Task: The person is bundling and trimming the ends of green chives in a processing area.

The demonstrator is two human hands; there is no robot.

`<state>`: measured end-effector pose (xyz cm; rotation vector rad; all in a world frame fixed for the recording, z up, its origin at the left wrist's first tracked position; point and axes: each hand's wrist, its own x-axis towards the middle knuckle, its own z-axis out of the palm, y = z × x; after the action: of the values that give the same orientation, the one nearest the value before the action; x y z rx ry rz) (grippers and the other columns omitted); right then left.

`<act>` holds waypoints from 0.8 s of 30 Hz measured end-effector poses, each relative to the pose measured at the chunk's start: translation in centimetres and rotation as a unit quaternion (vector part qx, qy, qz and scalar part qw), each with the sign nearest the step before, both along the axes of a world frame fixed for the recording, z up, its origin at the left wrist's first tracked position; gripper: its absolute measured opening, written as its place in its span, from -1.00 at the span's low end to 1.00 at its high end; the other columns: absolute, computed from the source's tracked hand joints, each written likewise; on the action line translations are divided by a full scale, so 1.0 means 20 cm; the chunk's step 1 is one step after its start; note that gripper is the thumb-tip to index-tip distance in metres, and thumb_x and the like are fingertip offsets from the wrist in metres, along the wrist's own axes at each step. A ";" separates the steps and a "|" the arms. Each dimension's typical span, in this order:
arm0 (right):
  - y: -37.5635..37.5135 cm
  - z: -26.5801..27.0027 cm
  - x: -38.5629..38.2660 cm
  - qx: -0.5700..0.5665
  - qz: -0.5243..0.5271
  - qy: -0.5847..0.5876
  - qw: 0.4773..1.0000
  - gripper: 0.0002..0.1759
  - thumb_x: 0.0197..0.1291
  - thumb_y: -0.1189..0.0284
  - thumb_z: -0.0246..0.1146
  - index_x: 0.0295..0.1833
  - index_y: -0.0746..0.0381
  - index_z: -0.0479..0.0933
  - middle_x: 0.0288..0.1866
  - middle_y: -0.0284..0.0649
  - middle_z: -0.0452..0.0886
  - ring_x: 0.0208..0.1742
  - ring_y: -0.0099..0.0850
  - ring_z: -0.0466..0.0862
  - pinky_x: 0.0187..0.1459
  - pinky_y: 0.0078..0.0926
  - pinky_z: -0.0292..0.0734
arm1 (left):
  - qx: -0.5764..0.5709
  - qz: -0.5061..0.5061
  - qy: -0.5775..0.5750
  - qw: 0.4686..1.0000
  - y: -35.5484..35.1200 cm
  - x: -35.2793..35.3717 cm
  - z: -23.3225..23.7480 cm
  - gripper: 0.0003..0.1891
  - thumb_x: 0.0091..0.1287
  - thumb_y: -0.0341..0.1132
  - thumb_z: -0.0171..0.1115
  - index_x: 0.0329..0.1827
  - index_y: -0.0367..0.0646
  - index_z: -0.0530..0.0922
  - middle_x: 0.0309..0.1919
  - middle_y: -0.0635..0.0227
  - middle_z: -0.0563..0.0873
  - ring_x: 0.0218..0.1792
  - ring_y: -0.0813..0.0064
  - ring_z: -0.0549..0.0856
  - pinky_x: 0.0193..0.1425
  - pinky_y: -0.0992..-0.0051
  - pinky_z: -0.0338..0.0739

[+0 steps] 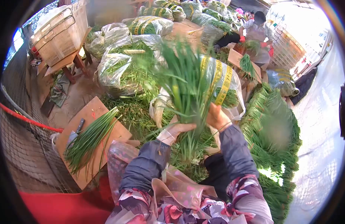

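In front of me, my left hand (177, 131) is wrapped round the lower part of an upright bunch of green chives (185, 86). The leaf tips fan upward and are blurred, while thin stalk ends hang below the hand. My right hand (218, 117) is at the bunch's right side, its fingers curled in on some of the stalks; the fingertips are partly hidden. To my left, a trimmed bundle of chives (91, 143) lies across a wooden board (84, 177). Beside that bundle rests a knife (76, 133) with a dark handle.
Loose cuttings (133, 115) cover the ground ahead. A plastic bag of greens (118, 72) and a yellow-taped bag (226, 84) stand beyond. Stacked chive bundles (269, 127) line the right. Far right, another person (256, 31) sits at a board; a crate (60, 35) stands far left.
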<state>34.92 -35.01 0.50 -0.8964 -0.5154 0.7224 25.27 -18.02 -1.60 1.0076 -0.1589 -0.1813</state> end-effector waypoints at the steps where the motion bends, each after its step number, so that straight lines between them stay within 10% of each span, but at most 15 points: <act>1: 0.07 0.07 0.00 -0.029 -0.052 -0.087 0.994 -0.15 0.06 0.12 0.44 0.38 0.25 0.24 0.25 -0.16 0.48 0.17 -0.39 0.52 0.22 -0.32 0.40 | 0.026 0.003 -0.002 1.000 0.01 0.02 0.01 -0.33 0.01 -0.49 0.45 0.26 -0.24 0.41 0.04 0.28 0.62 0.04 0.45 0.62 0.18 0.39 0.51; 2: 0.11 0.14 0.01 -0.195 -0.121 -0.075 0.970 -0.25 0.02 0.32 0.47 0.31 0.27 0.33 0.13 -0.21 0.58 0.05 -0.41 0.58 0.13 -0.37 0.46 | 0.051 0.005 -0.005 0.999 0.01 0.03 0.02 -0.25 -0.03 -0.51 0.49 0.30 -0.23 0.36 0.08 0.29 0.59 0.04 0.45 0.61 0.21 0.39 0.49; 6: 0.20 0.03 -0.12 -0.080 -0.119 -0.085 0.986 -0.31 -0.05 0.50 0.46 0.25 0.29 0.39 0.06 -0.26 0.61 0.00 -0.43 0.61 0.09 -0.44 0.49 | 0.004 0.006 0.038 0.999 0.09 0.03 -0.01 -0.03 -0.18 -0.39 0.64 0.36 -0.24 0.26 0.24 0.23 0.44 0.15 0.33 0.53 0.25 0.37 0.45; 7: 0.18 -0.05 -0.12 -0.201 -0.117 -0.124 0.965 -0.28 -0.10 0.54 0.49 0.25 0.28 0.39 0.05 -0.30 0.61 0.01 -0.45 0.60 0.10 -0.43 0.48 | 0.038 0.022 -0.164 0.986 0.10 0.06 -0.13 -0.31 0.12 -0.38 0.44 0.34 -0.10 0.34 0.18 0.20 0.52 0.20 0.30 0.51 0.22 0.13 0.50; 8: 0.20 -0.24 -0.15 -0.116 -0.118 -0.036 0.986 -0.17 -0.15 0.56 0.53 0.31 0.26 0.34 0.13 -0.29 0.57 0.12 -0.46 0.54 0.18 -0.43 0.44 | 0.302 0.050 -0.209 0.929 0.17 0.05 -0.17 -0.27 -0.03 -0.38 0.55 0.27 -0.14 0.43 0.12 0.25 0.59 0.14 0.36 0.54 0.20 0.26 0.50; 10: 0.19 -0.53 -0.22 -0.188 -0.096 -0.128 0.969 -0.04 -0.20 0.50 0.59 0.37 0.24 0.26 0.21 -0.28 0.52 0.22 -0.44 0.47 0.27 -0.42 0.37 | 0.250 0.001 -0.139 0.958 0.19 0.01 -0.20 -0.23 -0.19 -0.37 0.65 0.18 -0.20 0.50 0.02 0.30 0.65 0.06 0.43 0.59 0.16 0.39 0.50; 11: 0.19 -0.52 -0.29 -0.203 -0.084 -0.080 0.972 0.05 -0.23 0.41 0.62 0.41 0.23 0.19 0.26 -0.28 0.47 0.28 -0.43 0.42 0.32 -0.42 0.31 | 0.041 -0.011 -0.021 0.999 0.15 0.00 -0.33 -0.29 -0.15 -0.43 0.62 0.15 -0.26 0.51 -0.02 0.32 0.67 0.01 0.45 0.62 0.14 0.41 0.51; 14: 0.18 -0.60 -0.38 -0.326 0.002 -0.274 0.905 0.08 -0.26 0.37 0.64 0.40 0.24 0.19 0.26 -0.29 0.48 0.24 -0.45 0.45 0.30 -0.42 0.35 | 0.126 0.056 0.016 0.990 0.06 -0.07 -0.36 -0.43 0.07 -0.52 0.45 0.19 -0.28 0.46 -0.02 0.29 0.66 0.01 0.46 0.62 0.13 0.43 0.54; 18: 0.27 -0.62 -0.36 -0.237 -0.143 -0.185 0.943 -0.26 -0.23 0.33 0.60 0.15 0.19 0.48 -0.02 -0.33 0.66 0.01 -0.48 0.60 0.12 -0.49 0.51 | 0.133 0.022 -0.018 0.991 0.04 -0.02 -0.41 -0.37 0.10 -0.42 0.45 0.25 -0.31 0.39 0.00 0.26 0.65 0.00 0.43 0.62 0.08 0.41 0.54; 20: 0.33 -0.67 -0.28 -0.299 -0.193 -0.326 0.876 -0.48 -0.08 0.29 0.51 0.05 0.14 0.55 -0.12 -0.38 0.70 -0.06 -0.48 0.63 0.08 -0.51 0.52 | 0.246 -0.048 -0.018 0.968 0.08 0.06 -0.38 -0.29 0.07 -0.38 0.48 0.29 -0.31 0.33 0.03 0.23 0.63 0.03 0.42 0.62 0.08 0.38 0.53; 22: 0.33 -0.62 -0.34 -0.023 -0.214 -0.020 0.976 -0.49 0.06 0.25 0.41 0.13 0.15 0.53 -0.04 -0.39 0.67 -0.06 -0.40 0.62 0.07 -0.46 0.51 | 0.304 -0.060 -0.085 0.947 0.08 0.07 -0.35 -0.29 0.08 -0.38 0.47 0.30 -0.31 0.32 0.04 0.23 0.62 -0.01 0.42 0.63 0.06 0.38 0.54; 24: 0.33 -0.30 -0.43 0.105 -0.141 0.289 0.941 -0.44 0.05 0.35 0.42 0.20 0.20 0.50 -0.02 -0.31 0.64 -0.07 -0.36 0.62 0.03 -0.43 0.53 | 0.361 -0.065 -0.159 0.917 0.08 0.01 -0.18 -0.29 0.09 -0.38 0.46 0.31 -0.31 0.31 0.05 0.22 0.61 -0.04 0.42 0.65 0.05 0.38 0.54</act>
<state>26.34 -28.44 -5.48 -0.5057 0.0627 0.6159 25.38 -16.34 -5.12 1.7672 -0.4814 -0.2005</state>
